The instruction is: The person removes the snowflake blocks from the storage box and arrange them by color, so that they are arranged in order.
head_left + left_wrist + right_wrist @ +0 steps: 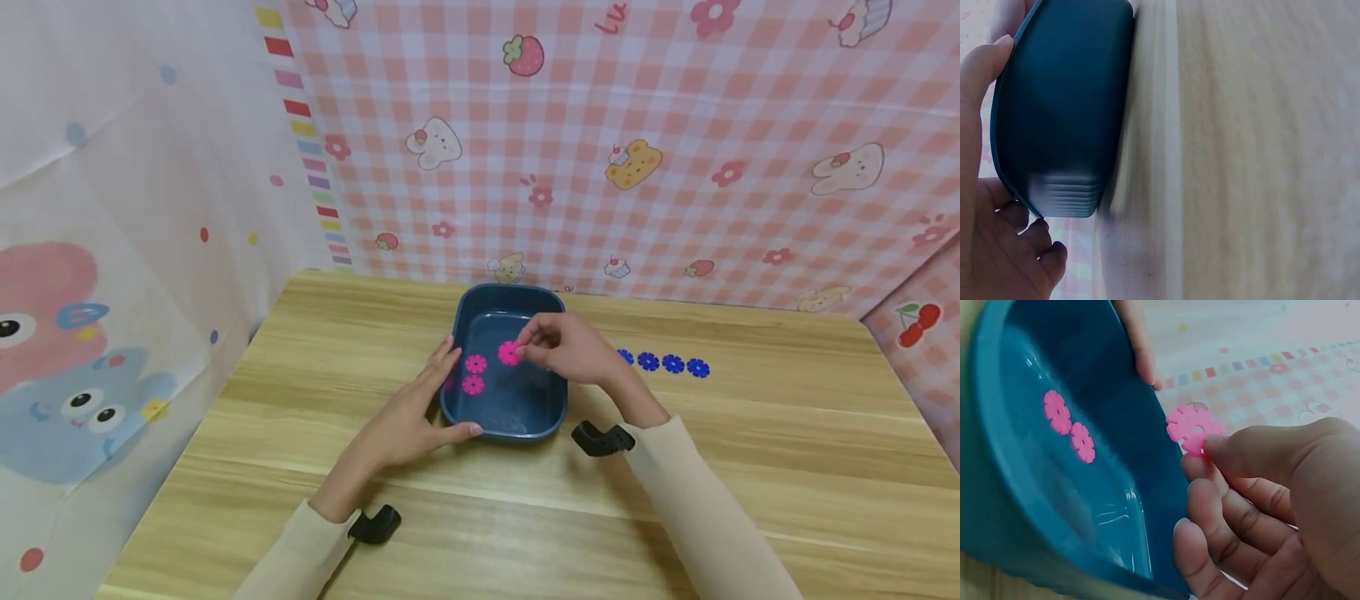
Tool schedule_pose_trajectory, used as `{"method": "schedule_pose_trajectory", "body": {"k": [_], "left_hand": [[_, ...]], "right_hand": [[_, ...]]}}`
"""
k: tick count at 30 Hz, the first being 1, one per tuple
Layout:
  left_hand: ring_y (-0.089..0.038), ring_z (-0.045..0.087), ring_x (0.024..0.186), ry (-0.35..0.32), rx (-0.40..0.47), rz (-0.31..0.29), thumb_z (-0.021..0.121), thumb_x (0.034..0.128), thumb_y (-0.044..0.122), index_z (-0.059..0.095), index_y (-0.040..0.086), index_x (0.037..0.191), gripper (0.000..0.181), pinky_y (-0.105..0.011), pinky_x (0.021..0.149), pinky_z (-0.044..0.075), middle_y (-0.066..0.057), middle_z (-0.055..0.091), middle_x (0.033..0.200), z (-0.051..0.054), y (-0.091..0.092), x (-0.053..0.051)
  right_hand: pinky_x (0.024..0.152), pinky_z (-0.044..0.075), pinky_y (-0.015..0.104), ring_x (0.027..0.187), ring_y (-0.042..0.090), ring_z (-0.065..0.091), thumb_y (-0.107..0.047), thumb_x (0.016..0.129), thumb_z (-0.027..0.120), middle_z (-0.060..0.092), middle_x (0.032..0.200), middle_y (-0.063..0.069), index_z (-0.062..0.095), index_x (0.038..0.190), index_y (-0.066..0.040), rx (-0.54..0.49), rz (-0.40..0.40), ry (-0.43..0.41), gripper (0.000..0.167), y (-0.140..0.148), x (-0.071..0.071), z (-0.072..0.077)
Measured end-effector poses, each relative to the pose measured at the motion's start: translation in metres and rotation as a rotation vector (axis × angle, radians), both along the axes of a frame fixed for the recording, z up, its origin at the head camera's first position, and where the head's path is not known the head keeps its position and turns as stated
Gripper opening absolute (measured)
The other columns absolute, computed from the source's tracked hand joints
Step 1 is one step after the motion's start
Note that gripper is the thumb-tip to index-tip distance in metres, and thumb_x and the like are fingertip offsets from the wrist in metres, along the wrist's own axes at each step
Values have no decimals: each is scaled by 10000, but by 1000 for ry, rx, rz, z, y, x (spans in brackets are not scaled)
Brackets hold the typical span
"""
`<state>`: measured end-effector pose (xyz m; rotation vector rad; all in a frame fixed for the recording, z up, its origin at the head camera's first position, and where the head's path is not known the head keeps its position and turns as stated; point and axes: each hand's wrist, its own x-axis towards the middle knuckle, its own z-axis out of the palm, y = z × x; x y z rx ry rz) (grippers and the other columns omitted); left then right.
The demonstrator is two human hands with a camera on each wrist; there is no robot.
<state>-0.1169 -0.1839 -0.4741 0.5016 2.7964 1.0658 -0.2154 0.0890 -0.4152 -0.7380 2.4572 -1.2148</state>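
The tray is blocked at left by the left hand and overhung at right by the right hand; room is left over its near rim, between them; rearward, reach is bounded by the checked cloth; rightward, blue pieces are met.

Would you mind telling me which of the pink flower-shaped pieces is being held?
It is the pink piece pinched by the right hand; the other two pink pieces lie on the floor of the dark blue tray, with neither hand holding them.
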Motion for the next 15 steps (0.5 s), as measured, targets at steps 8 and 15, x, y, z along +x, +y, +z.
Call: {"method": "schedule_pose_trajectory", "body": {"k": [8,15], "left_hand": [[-210,151,1606,3,-11,5,680,804,771,107,308,1663,1132,-548,1231,323,184,-58,1729,-1,0,0],[-216,153,1606,1,-6,3,659,800,792,118,289,1664,1136,-561,1226,323,177,-53,1732,1,-1,1]], "right_hand": [[619,557,285,704,203,617,-186,982,699,714,939,201,708,1023,-120,-64,-34,-26,78,10,13,-3],[666,578,338,764,255,630,-197,983,700,717,978,218,717,1021,-128,-103,-107,-63,81,22,25,-4]]}}
